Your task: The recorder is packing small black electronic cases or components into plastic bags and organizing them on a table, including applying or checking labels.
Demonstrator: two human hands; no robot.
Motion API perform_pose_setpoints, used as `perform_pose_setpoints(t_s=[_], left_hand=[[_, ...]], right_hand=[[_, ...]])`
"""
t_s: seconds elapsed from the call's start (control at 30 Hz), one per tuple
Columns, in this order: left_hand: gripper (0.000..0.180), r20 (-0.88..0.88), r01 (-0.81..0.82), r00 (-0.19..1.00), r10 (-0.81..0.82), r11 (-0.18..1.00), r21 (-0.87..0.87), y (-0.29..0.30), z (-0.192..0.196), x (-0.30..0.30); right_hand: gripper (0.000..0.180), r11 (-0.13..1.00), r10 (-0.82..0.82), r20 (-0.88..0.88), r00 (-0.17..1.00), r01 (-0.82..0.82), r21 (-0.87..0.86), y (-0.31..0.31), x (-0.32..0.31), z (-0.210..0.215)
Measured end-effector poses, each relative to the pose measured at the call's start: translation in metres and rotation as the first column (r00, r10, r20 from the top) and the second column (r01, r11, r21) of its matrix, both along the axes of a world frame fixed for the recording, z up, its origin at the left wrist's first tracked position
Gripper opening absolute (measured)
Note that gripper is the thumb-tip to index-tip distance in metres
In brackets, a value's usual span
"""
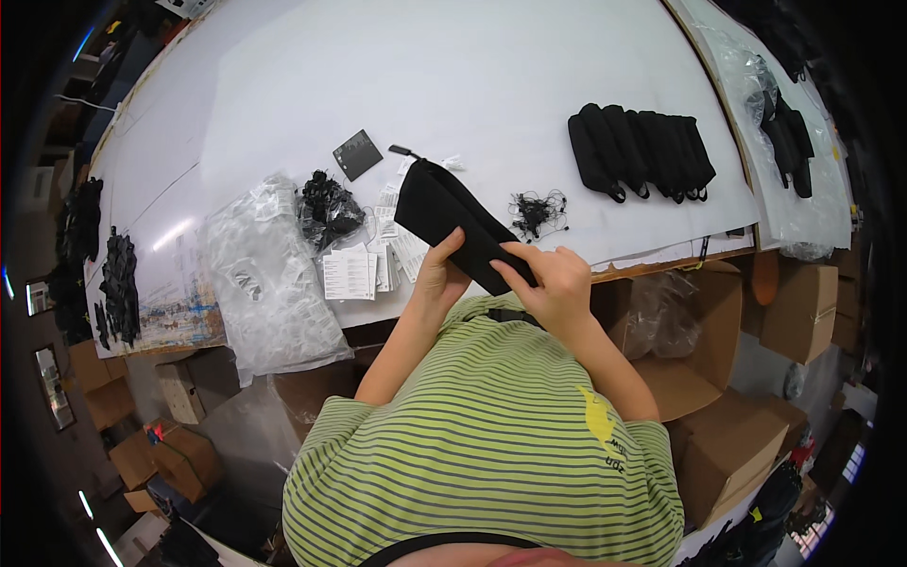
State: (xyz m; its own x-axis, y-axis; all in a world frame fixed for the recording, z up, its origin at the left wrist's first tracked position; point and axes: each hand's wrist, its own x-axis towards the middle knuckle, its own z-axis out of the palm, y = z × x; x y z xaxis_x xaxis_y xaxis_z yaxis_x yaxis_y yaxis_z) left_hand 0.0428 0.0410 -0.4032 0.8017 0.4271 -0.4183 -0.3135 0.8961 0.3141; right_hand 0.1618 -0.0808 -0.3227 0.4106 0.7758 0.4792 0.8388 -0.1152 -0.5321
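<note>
While both your hands grip it, the long black fabric pouch (460, 224) slants above the white table (472, 66).
Your left hand (440, 269) and right hand (551, 281) have fingers clamped on its near end.

Long black pouch (453, 219) in both hands, left hand (440, 274), right hand (550, 283), above white table (453, 76).

Row of black pouches (642, 151); paper tags (351, 274)

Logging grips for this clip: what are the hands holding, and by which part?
Both hands hold one flat black pouch by its near end: left hand on its left edge, right hand on the near corner.
</note>
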Motion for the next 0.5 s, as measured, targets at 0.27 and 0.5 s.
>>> perform_pose_setpoints(t_s=[0.27, 0.5], left_hand=[[0.024, -0.125, -0.088, 0.988, 0.091, 0.996, 0.029, -0.002, 0.019, 0.012], [0.037, -0.284, 0.087, 0.958, 0.036, 0.907, 0.411, -0.002, 0.063, 0.024]], right_hand=[[0.027, 0.991, -0.095, -0.839, 0.536, 0.129, -0.030, -0.014, 0.003, -0.018], [0.040, 1.000, -0.009, -0.963, 0.268, 0.021, -0.004, -0.009, 0.022, -0.061]])
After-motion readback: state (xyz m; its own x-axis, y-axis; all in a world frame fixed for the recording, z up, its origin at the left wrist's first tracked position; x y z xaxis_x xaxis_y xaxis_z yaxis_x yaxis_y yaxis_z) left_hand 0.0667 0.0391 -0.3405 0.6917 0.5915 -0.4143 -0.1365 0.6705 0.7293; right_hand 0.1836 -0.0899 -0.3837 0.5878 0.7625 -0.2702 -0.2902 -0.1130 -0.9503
